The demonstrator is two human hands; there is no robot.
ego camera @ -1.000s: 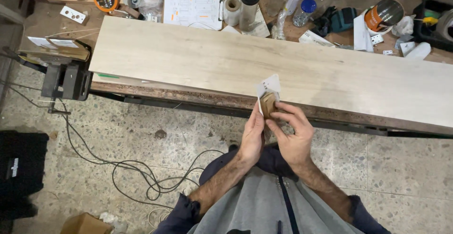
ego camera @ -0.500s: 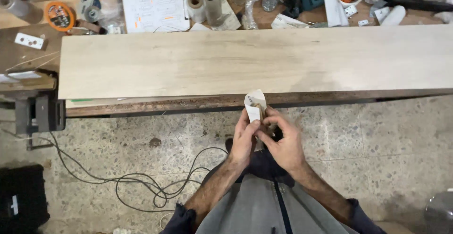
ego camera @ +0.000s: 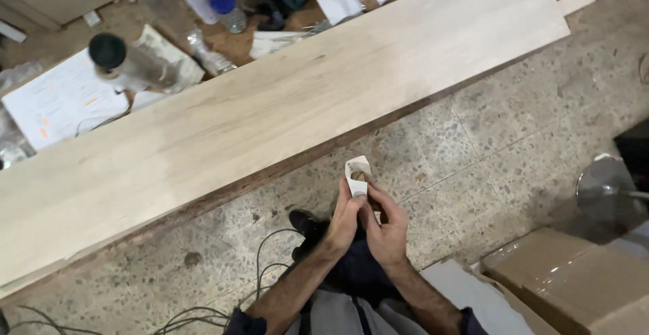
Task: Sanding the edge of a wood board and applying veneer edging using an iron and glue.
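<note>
- White paper scrap [ego camera: 356,171] with a small brown piece tucked in it is pinched by both hands, held over the floor [ego camera: 473,152].
- Left hand [ego camera: 345,217] grips its lower edge; right hand [ego camera: 387,230] closes beside it, fingertips touching.
- Beyond the hands lies a long pale board [ego camera: 270,105] on the counter [ego camera: 223,37].
- Risk: a loosened pinch could drop the piece onto the speckled floor, near the cables [ego camera: 263,267] below the left hand.
</note>
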